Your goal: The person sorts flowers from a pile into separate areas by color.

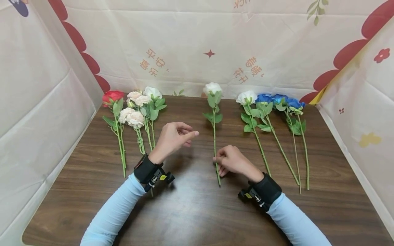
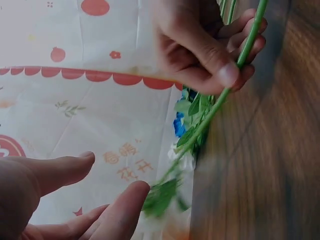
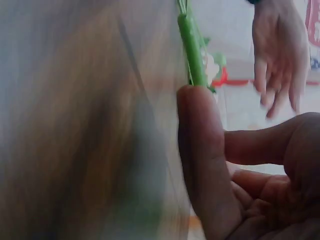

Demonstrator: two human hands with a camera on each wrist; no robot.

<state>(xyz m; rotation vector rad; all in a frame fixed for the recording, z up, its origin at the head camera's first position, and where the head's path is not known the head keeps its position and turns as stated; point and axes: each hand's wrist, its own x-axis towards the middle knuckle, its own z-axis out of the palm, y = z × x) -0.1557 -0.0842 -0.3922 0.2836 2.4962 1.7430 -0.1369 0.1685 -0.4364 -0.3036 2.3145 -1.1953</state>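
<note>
A white rose (image 1: 213,88) with a long green stem lies upright in the head view, its bloom at the table's back edge. The right hand (image 1: 234,160) pinches the lower stem between thumb and fingers; the left wrist view also shows this right hand (image 2: 205,45) on the green stem (image 2: 205,122). In the right wrist view, the stem (image 3: 192,52) rises from the fingertips. To the left of the rose, the left hand (image 1: 174,138) hovers with relaxed fingers, holding nothing. The left wrist view shows the left hand's thumb and fingers (image 2: 65,172) apart.
On the left of the wooden table (image 1: 197,218) lie a red rose (image 1: 113,97), pale pink flowers (image 1: 135,119) and another white flower (image 1: 152,92). On the right are a white rose (image 1: 247,97) and several blue flowers (image 1: 279,99). A printed cloth (image 1: 191,34) stands behind.
</note>
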